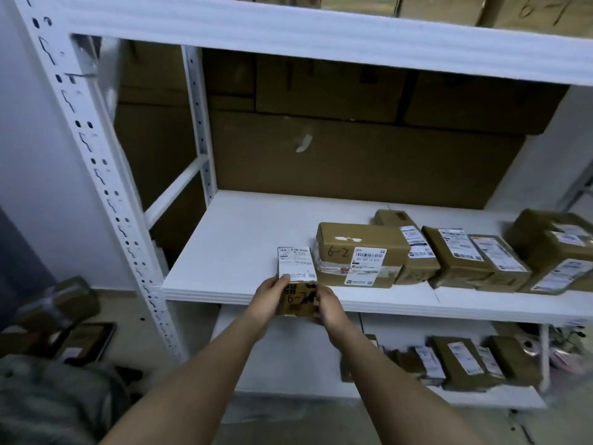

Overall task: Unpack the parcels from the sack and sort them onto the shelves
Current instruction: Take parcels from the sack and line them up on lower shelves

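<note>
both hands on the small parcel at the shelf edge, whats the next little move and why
Probably slide the small parcel forward onto the middle shelf and let go. The left hand and right hand hold it half over the front edge, beside the box marked 6-2, with bare board behind it.

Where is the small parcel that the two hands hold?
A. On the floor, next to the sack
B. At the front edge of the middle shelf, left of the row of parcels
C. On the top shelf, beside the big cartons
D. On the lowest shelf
B: the left hand and right hand grip the small parcel at the front edge of the middle shelf, just left of the parcel marked 6-2.
</note>
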Available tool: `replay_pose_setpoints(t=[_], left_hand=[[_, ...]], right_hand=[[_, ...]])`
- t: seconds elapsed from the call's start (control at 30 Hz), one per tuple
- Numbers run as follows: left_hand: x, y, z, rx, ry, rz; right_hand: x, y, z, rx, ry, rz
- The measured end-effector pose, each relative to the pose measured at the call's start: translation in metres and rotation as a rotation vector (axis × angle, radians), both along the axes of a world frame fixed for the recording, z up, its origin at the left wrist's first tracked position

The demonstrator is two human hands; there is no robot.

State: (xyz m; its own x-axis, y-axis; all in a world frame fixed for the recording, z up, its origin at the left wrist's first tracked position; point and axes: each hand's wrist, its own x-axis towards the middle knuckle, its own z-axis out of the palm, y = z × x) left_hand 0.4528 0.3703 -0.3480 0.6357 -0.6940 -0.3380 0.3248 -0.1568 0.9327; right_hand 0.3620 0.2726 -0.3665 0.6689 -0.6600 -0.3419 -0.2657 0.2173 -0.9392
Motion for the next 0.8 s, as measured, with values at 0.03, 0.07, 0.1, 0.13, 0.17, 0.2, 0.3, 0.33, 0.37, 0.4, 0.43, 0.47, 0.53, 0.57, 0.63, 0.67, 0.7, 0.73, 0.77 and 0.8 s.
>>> replay_pose_setpoints(t=[0.03, 0.07, 0.1, 0.13, 0.17, 0.2, 0.3, 0.33, 0.37, 0.4, 0.43, 0.47, 0.53, 0.57, 0.63, 0.67, 0.7, 0.73, 0.77, 0.8], left_hand=[[0.002, -0.005, -0.003, 0.001, 0.007, 0.012], [0.003, -0.009, -0.006, 0.004, 0.009, 0.026], [0.005, -0.012, -0.008, 0.012, 0.002, 0.036], [0.008, -0.016, -0.011, 0.024, -0.006, 0.045], [0.011, -0.019, -0.014, 0.03, -0.011, 0.051], [0.014, -0.022, -0.017, 0.033, -0.015, 0.054], [0.021, -0.029, -0.025, 0.045, -0.036, 0.012], [0.023, -0.031, -0.026, 0.047, -0.042, -0.003], [0.025, -0.032, -0.027, 0.047, -0.049, -0.013], [0.027, -0.034, -0.028, 0.047, -0.055, -0.023], [0.029, -0.036, -0.029, 0.048, -0.062, -0.032], [0.031, -0.039, -0.031, 0.048, -0.065, -0.035], [0.034, -0.043, -0.033, 0.045, -0.074, -0.025], [0.035, -0.046, -0.034, 0.041, -0.078, -0.02], [0.037, -0.051, -0.036, 0.035, -0.088, -0.014], [0.039, -0.053, -0.037, 0.032, -0.093, -0.011], [0.04, -0.055, -0.037, 0.029, -0.1, -0.007], [0.042, -0.057, -0.037, 0.025, -0.107, -0.003], [0.044, -0.059, -0.037, 0.022, -0.111, 0.001], [0.045, -0.061, -0.037, 0.018, -0.114, 0.004]], right_hand=[[0.002, -0.005, -0.003, -0.003, 0.022, 0.02], [0.004, -0.01, -0.005, -0.009, 0.045, 0.039], [0.006, -0.013, -0.006, -0.02, 0.057, 0.056], [0.009, -0.017, -0.009, -0.037, 0.064, 0.073], [0.012, -0.02, -0.011, -0.059, 0.064, 0.084], [0.014, -0.02, -0.014, -0.075, 0.053, 0.086], [0.022, -0.023, -0.024, -0.093, 0.002, 0.019], [0.024, -0.024, -0.026, -0.105, -0.007, -0.004], [0.026, -0.025, -0.029, -0.117, -0.014, -0.025], [0.029, -0.027, -0.032, -0.136, -0.02, -0.044], [0.031, -0.029, -0.034, -0.155, -0.023, -0.064], [0.033, -0.03, -0.037, -0.175, -0.019, -0.087], [0.036, -0.033, -0.041, -0.214, 0.003, -0.136], [0.037, -0.034, -0.045, -0.225, 0.019, -0.161], [0.04, -0.038, -0.052, -0.223, 0.063, -0.217], [0.041, -0.04, -0.055, -0.216, 0.092, -0.242], [0.043, -0.041, -0.058, -0.206, 0.119, -0.259], [0.045, -0.042, -0.061, -0.191, 0.139, -0.273], [0.046, -0.043, -0.063, -0.178, 0.157, -0.29], [0.047, -0.044, -0.065, -0.169, 0.174, -0.31]])
